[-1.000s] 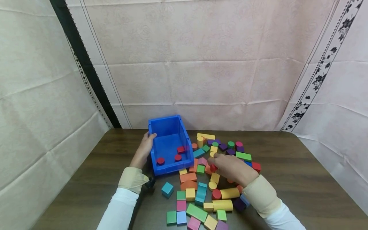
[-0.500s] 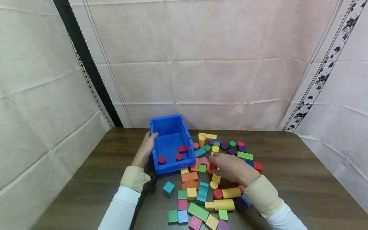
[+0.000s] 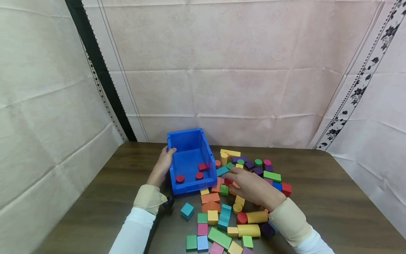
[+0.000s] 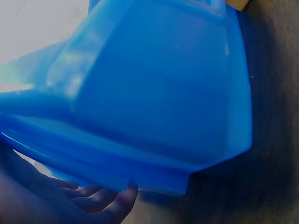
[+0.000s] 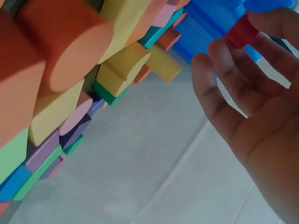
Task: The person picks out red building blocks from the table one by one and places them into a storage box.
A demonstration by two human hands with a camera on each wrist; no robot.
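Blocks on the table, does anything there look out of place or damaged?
One teal cube sits alone on the table, in front of the blue bin; it looks stray because the other blocks there lie bunched together, mostly to its right. No damage shows.

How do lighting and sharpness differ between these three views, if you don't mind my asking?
Head view: even light, fairly crisp blocks; left wrist view: pale glare on the blue bin, with the left hand in shadow; right wrist view: right hand and pinched red block slightly soft.
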